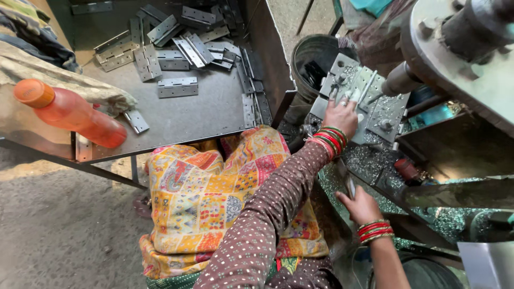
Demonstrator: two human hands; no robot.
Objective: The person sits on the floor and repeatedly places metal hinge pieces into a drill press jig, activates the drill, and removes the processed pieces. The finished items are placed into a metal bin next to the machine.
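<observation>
Fingers [342, 99] of my left hand [340, 115] press flat on a hinge [369, 88] to steady it on the jig plate [385, 112]. My right hand [361, 206] wraps a lever [348, 184]. Shavings [369, 158] litter the bench; more hinges [176, 86] fill the tray [176, 118], beside an orange bottle [69, 113].

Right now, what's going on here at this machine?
A seated person works at a metal-working machine. Their left hand rests on a grey metal piece on the machine's jig plate, fingers spread over it. Their right hand grips a handle at the bench edge. Metal shavings cover the bench. To the left, a tray holds a pile of hinges, with an orange bottle lying on it.
</observation>
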